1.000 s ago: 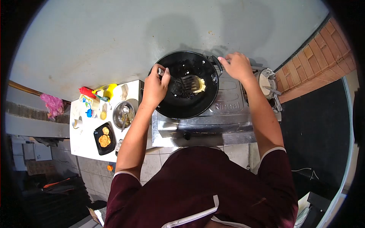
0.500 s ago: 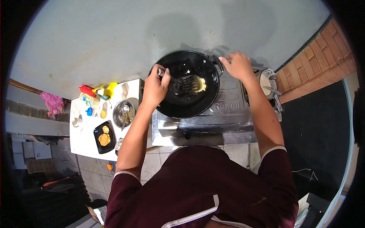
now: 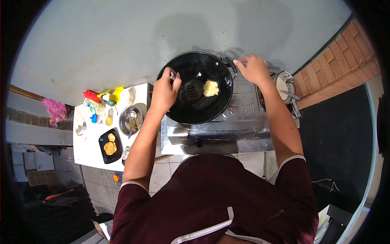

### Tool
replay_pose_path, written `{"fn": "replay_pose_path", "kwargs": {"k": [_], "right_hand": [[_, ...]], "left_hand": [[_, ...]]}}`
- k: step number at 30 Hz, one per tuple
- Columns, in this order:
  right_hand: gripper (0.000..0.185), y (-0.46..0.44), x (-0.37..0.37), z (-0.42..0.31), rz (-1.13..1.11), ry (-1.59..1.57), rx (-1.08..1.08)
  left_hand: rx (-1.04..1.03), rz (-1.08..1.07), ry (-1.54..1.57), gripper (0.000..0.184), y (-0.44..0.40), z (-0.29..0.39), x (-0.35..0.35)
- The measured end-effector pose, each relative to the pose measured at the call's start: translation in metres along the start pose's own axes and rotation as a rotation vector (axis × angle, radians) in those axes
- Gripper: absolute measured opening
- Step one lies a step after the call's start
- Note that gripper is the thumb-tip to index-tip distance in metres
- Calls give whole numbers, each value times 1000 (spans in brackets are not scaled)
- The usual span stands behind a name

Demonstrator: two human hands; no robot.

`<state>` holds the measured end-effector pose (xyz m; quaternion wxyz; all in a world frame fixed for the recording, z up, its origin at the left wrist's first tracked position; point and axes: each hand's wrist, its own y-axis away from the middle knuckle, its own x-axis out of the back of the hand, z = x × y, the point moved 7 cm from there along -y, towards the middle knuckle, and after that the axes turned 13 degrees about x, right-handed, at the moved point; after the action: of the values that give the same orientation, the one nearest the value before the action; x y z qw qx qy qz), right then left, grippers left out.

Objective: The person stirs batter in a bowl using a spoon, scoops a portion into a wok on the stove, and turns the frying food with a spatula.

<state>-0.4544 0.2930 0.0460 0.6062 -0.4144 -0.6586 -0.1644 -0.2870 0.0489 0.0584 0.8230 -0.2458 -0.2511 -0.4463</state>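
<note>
My left hand (image 3: 165,91) is closed around the handle of a slotted spatula (image 3: 193,88), whose dark head is hard to make out against the black pan. The deep black pan (image 3: 187,114) rests on the stove. A small pale yellow fritter (image 3: 211,88) lies on the right side of its oily bottom, apart from the spatula. Beside the pan's right loop handle (image 3: 230,67) is my right hand (image 3: 254,70), fingers loosely bent and apart. Its thumb tip comes very near the handle; whether they touch I cannot tell.
The steel stove (image 3: 243,112) stands against a grey wall. At its right end sits a bowl of pale batter (image 3: 283,86) with utensils. On the white table (image 3: 87,150) at left are a black tray (image 3: 117,156) of browned fritters, a metal bowl (image 3: 138,126) with a spoon, and bottles.
The spatula has drawn back left from the fritter, which now lies uncovered in the pan. My right hand has stayed by the pan handle.
</note>
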Motion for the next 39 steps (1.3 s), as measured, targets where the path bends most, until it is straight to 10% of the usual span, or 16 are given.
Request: {"fn": "replay_pose_path", "kwargs": {"k": [39], "right_hand": [[49, 9, 5, 2, 44, 12, 10]], "left_hand": [[32, -9, 75, 21, 5, 2, 10]]}}
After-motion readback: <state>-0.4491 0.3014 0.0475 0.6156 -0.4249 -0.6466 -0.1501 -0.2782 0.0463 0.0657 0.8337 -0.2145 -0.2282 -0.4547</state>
